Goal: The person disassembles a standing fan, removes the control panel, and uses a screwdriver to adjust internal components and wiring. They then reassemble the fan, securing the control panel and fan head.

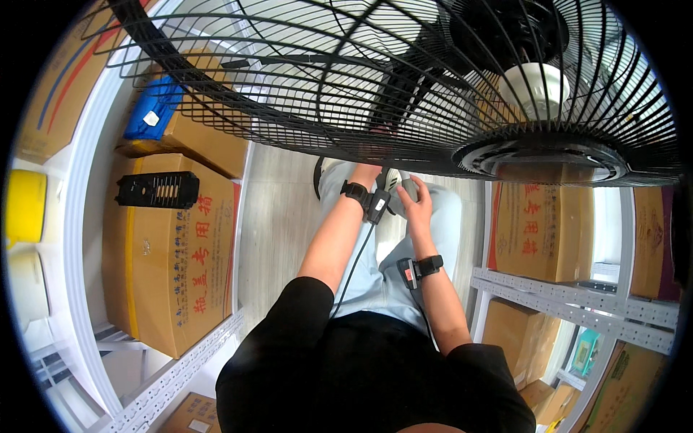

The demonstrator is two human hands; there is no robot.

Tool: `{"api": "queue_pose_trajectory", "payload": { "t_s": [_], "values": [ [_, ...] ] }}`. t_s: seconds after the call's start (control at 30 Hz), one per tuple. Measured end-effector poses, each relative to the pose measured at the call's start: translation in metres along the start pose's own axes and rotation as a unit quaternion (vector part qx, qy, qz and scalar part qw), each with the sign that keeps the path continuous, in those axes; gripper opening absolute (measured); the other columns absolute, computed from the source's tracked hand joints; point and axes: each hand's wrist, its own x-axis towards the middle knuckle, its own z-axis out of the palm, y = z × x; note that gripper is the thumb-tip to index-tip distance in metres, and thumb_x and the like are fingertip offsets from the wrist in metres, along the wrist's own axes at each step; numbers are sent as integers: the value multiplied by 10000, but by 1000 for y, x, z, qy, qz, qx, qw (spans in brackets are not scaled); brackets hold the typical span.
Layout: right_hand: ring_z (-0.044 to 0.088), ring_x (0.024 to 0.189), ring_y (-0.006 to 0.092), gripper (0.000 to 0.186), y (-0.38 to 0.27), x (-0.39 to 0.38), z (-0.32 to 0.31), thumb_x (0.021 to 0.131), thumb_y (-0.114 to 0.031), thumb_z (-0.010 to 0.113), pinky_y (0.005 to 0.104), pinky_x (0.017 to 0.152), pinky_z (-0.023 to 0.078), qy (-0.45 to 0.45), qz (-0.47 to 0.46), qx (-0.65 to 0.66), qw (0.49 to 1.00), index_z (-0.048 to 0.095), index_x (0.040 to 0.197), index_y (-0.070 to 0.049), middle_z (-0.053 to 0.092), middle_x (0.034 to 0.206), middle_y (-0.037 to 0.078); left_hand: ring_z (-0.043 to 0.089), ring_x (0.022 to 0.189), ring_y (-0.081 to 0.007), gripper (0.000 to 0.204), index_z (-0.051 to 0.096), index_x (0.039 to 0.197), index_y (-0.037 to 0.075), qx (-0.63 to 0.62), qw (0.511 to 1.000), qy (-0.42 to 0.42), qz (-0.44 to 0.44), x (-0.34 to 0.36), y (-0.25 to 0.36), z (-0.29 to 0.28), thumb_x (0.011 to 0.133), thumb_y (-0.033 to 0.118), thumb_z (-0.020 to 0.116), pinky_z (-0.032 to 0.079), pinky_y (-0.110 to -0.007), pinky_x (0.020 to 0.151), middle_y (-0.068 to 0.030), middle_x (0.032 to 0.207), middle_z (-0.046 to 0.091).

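Observation:
A large black fan with a wire cage (pixel 339 108) tilts across the upper part of the head view. My left hand (pixel 367 175) reaches in under the lower rim of the cage, beside the fan's dark pole (pixel 390 108); its fingers are hidden behind the wires. Close by on the right, the fingers of my right hand (pixel 419 205) curl around a small grey rounded thing (pixel 410 189), whose kind I cannot make out. A white rounded plastic part (pixel 534 89) shows through the cage at the upper right. Both wrists carry black bands with small cabled boxes.
At the left, a shelf holds cardboard boxes (pixel 162 289), a black slotted plastic piece (pixel 157 189) and a blue package (pixel 154 108). More boxes (pixel 541 231) fill a white metal rack (pixel 577 307) at the right. Pale floor (pixel 278 238) runs between the shelves.

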Motion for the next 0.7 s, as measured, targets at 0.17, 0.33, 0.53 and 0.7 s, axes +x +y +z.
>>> {"api": "queue_pose_trajectory", "payload": {
  "t_s": [0.17, 0.33, 0.53, 0.7],
  "values": [
    [501, 685, 59, 430, 2, -1, -3, 819, -155, 723, 212, 551, 381, -5, 26, 2, 1000, 571, 1215, -78, 595, 886, 13, 579, 1016, -192, 219, 561, 1146, 60, 1, 1000, 12, -5, -5, -5, -2, 949, 118, 485, 487, -307, 848, -72, 1111, 608],
    [487, 661, 53, 409, 5, -4, -9, 817, -142, 719, 207, 537, 367, -11, 32, -3, 999, 585, 1199, -80, 573, 855, -2, 581, 1010, -198, 209, 566, 1131, 57, -21, 999, 31, -17, -3, -8, -1, 947, 115, 486, 485, -311, 849, -73, 1098, 614],
    [484, 658, 47, 393, 6, -7, -11, 813, -140, 724, 205, 532, 359, -10, 29, 13, 999, 593, 1177, -68, 560, 817, -15, 589, 984, -203, 185, 576, 1098, 56, -136, 987, 46, -70, 4, 0, -2, 944, 112, 491, 487, -318, 839, -69, 1065, 625],
    [568, 750, 96, 419, 1, -10, -19, 782, -187, 758, 236, 632, 462, -29, 52, 19, 998, 610, 1149, -53, 609, 890, 38, 611, 898, -197, 145, 588, 1034, 72, -244, 959, -21, -145, 7, 22, -6, 946, 141, 496, 504, -342, 796, -57, 994, 638]
  ]
}}
